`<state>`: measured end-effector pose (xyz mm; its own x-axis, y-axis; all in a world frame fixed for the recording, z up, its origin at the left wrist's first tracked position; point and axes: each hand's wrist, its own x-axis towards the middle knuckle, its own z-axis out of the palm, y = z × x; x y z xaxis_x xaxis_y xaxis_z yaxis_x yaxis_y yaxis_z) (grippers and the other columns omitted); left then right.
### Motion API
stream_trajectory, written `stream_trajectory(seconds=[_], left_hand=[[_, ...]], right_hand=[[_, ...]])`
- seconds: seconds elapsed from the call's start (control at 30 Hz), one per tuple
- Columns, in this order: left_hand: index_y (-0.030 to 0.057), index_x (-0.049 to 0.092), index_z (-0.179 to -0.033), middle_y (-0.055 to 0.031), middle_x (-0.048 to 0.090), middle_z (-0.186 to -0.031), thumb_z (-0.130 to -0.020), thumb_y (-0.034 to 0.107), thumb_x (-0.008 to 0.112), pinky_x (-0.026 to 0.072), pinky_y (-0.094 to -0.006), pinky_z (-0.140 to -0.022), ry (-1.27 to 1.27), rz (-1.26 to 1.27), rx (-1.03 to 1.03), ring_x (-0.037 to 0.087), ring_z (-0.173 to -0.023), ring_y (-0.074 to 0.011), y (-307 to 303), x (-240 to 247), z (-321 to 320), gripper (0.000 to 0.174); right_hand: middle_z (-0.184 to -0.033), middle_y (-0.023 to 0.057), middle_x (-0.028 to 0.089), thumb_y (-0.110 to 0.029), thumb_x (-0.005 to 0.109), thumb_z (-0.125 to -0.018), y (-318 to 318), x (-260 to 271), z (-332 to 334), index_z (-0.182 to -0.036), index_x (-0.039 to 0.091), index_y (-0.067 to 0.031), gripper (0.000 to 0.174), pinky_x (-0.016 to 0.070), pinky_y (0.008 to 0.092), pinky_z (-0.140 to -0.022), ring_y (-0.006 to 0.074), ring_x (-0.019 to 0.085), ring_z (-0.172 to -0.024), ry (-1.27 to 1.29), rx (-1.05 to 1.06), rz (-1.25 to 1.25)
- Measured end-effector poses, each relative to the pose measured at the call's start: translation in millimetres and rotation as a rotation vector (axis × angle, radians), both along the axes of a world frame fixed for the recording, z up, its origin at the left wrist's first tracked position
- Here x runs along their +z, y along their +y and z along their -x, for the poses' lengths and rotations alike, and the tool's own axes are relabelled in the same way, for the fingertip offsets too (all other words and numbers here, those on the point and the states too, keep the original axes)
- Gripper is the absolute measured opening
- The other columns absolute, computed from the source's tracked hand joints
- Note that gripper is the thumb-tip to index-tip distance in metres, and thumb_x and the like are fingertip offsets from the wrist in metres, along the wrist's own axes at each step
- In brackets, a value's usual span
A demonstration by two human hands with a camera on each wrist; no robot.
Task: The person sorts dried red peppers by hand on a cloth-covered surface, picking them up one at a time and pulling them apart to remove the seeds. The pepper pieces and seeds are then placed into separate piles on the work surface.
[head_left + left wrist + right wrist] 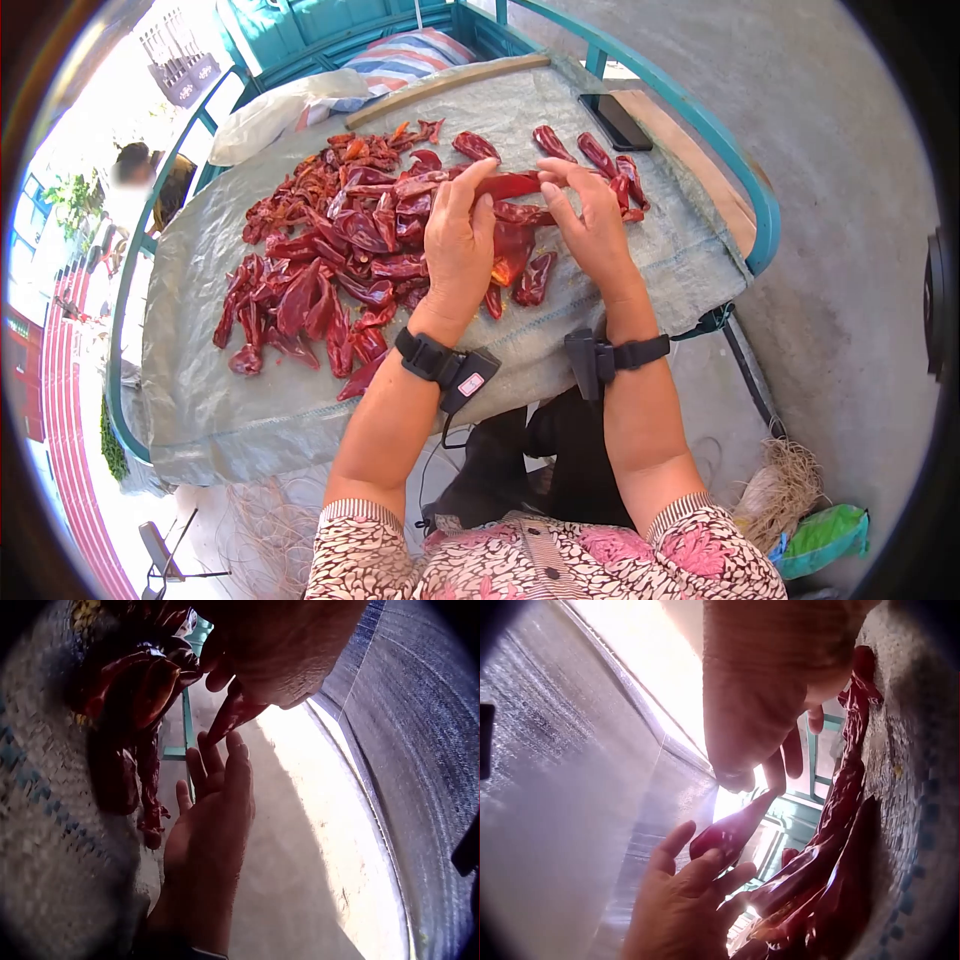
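Step, as judged: handling one red pepper, held over the right side of the pile. Gripped at broad end by left hand, fingers partly spread; pinched at tapered end between fingertips of right hand. Next, probably calls for a firm pinch.

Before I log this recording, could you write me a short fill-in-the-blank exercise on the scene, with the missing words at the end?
1. The red pepper sits ____ the left hand and the right hand.
2. The phone lies nearer the ____ hand.
3. The left wrist's strap is ____ in colour.
4. The sack bears red, white and blue ____.

Missing words: between; right; black; stripes.
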<state>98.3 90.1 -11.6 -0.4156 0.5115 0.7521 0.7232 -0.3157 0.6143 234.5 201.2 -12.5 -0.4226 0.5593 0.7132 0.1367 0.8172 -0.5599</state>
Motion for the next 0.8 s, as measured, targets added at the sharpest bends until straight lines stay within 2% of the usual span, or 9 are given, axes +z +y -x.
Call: stream_trajectory(seconds=[0.07,0.1,0.2,0.23,0.33,0.43,0.57,0.67,0.8], left_hand=[[0.0075,0.064,-0.124,-0.0162,0.067,-0.115,-0.093,-0.003,0.060,0.0529,-0.0404,-0.087,-0.025,0.008,-0.071,0.065,-0.097,-0.0351,-0.2,1.3,-1.4,0.033],[0.0074,0.063,-0.126,-0.0157,0.068,-0.120,-0.093,-0.002,0.060,0.0525,-0.0401,-0.089,-0.039,0.075,-0.110,0.064,-0.099,-0.0349,-1.4,0.2,-0.5,0.035],[0.0089,0.064,-0.128,-0.0110,0.068,-0.114,-0.094,0.003,0.064,0.0529,-0.0373,-0.089,0.080,0.117,0.016,0.065,-0.102,-0.0274,-2.8,0.5,0.4,0.034],[0.0086,0.065,-0.127,-0.0108,0.068,-0.112,-0.093,0.003,0.064,0.0525,-0.0376,-0.089,0.101,0.118,0.037,0.065,-0.102,-0.0272,-2.7,0.0,0.6,0.034],[0.0076,0.066,-0.123,-0.0106,0.068,-0.109,-0.091,0.002,0.065,0.0515,-0.0382,-0.089,0.137,0.135,0.088,0.064,-0.100,-0.0271,-1.9,-1.8,2.9,0.032],[0.0060,0.068,-0.115,-0.0109,0.067,-0.105,-0.090,0.001,0.064,0.0505,-0.0383,-0.090,0.130,0.157,0.089,0.063,-0.100,-0.0280,0.0,-6.3,5.4,0.025],[0.0046,0.070,-0.107,-0.0115,0.067,-0.101,-0.091,0.002,0.063,0.0500,-0.0388,-0.088,0.134,0.185,0.056,0.063,-0.099,-0.0296,0.0,-7.6,5.0,0.018],[0.0043,0.070,-0.105,-0.0118,0.067,-0.099,-0.091,0.002,0.063,0.0498,-0.0391,-0.088,0.117,0.181,0.056,0.063,-0.098,-0.0302,-0.3,-7.4,3.8,0.016],[0.0042,0.070,-0.104,-0.0118,0.068,-0.098,-0.091,0.002,0.063,0.0498,-0.0389,-0.087,0.132,0.154,0.067,0.063,-0.098,-0.0304,0.3,-8.0,5.0,0.015]], right_hand=[[-0.108,0.0117,0.074,-0.019,0.067,-0.092,-6.3,4.4,1.9,-0.111,0.072,-0.0096,0.022,0.0444,0.0431,-0.097,0.0296,0.067,-0.099,0.027,0.123,0.067],[-0.106,0.0121,0.074,-0.019,0.067,-0.092,-6.6,3.5,0.5,-0.111,0.072,-0.0083,0.022,0.0487,0.0433,-0.091,0.0317,0.069,-0.097,-0.073,0.099,-0.015],[-0.106,0.0116,0.074,-0.019,0.068,-0.092,-10.7,3.3,1.5,-0.110,0.073,-0.0086,0.022,0.0488,0.0433,-0.090,0.0320,0.069,-0.096,0.029,0.080,0.036],[-0.109,0.0101,0.074,-0.020,0.069,-0.091,-9.8,3.4,0.6,-0.108,0.074,-0.0099,0.020,0.0447,0.0437,-0.095,0.0290,0.067,-0.102,0.086,0.090,0.106],[-0.108,0.0081,0.074,-0.022,0.070,-0.090,-0.8,-3.8,-8.7,-0.110,0.074,-0.0125,0.022,0.0410,0.0438,-0.100,0.0270,0.065,-0.105,-0.033,-0.128,0.040],[-0.110,0.0054,0.072,-0.028,0.071,-0.089,10.6,-8.0,-22.4,-0.116,0.071,-0.0160,0.029,0.0401,0.0440,-0.101,0.0278,0.063,-0.108,-0.058,-0.563,0.056],[-0.125,0.0060,0.065,-0.036,0.072,-0.086,14.3,-6.8,-38.3,-0.128,0.065,-0.0211,0.046,0.0414,0.0473,-0.100,0.0302,0.058,-0.116,-0.276,-0.822,0.156],[-0.126,0.0072,0.064,-0.038,0.072,-0.085,9.5,-9.3,-40.9,-0.131,0.063,-0.0215,0.050,0.0423,0.0500,-0.100,0.0300,0.057,-0.118,-0.521,-0.844,0.213],[-0.121,0.0099,0.066,-0.022,0.071,-0.083,8.6,-13.1,-44.9,-0.128,0.066,-0.0188,0.046,0.0447,0.0459,-0.101,0.0319,0.058,-0.116,-0.533,-0.657,0.201]])
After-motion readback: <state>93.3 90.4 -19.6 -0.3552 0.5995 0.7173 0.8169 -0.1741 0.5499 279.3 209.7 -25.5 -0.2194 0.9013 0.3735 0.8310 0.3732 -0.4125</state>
